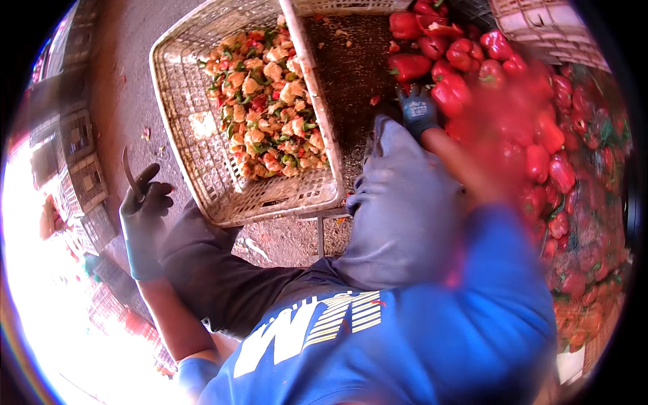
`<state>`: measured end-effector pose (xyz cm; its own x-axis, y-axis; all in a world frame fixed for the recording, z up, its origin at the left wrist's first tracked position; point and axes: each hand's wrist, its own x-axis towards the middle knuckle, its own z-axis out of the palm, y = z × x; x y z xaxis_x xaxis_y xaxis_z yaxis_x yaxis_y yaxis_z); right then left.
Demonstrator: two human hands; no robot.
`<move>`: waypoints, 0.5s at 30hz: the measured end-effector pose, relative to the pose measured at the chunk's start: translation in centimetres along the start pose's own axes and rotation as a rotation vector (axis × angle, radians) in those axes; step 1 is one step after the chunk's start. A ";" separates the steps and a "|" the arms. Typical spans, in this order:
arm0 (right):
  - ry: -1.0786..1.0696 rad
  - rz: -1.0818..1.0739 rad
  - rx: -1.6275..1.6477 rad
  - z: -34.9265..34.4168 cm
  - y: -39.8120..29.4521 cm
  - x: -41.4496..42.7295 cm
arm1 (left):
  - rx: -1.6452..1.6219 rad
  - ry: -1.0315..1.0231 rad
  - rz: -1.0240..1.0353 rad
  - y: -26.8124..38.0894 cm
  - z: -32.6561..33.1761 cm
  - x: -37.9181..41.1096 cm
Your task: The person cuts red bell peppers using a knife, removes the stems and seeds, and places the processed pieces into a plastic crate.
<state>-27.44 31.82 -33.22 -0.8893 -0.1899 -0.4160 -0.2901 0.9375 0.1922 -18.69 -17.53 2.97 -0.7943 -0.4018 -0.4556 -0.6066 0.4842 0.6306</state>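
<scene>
My left hand (pixel 144 205), in a dark glove with a pale cuff, is raised left of the plastic crate (pixel 174 126) and grips a small curved knife (pixel 128 172), blade upward. Inside the crate lies a heap of pepper cores with green stems (pixel 273 106). My right hand (pixel 419 109), in a blue-grey glove, reaches down beyond my right knee to the edge of a large pile of red bell peppers (pixel 450 93). Its fingertips are near the peppers; whether they hold one cannot be told.
Mesh sacks of red peppers (pixel 582 243) lie at the right. Another crate (pixel 541 25) stands at the upper right, above the pile. Stacked crates (pixel 83 157) line the far left. Pepper scraps dot the floor (pixel 114 101). A red blur covers part of the pile.
</scene>
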 end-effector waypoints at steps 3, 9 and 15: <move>-0.011 0.002 0.100 -0.8 0.5 0.4 | 0.006 0.023 -0.020 0.2 0.1 -0.6; -0.107 0.083 0.283 -4.4 0.7 0.5 | -0.004 0.037 -0.021 0.3 -0.1 -1.4; -0.181 0.081 0.359 -4.4 2.8 1.7 | -0.022 0.062 -0.013 0.9 0.3 -1.6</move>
<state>-31.32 32.81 -29.44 -0.8183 -0.0873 -0.5682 -0.0519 0.9956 -0.0783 -17.97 -16.25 4.03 -0.7827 -0.4556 -0.4241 -0.6151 0.4618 0.6391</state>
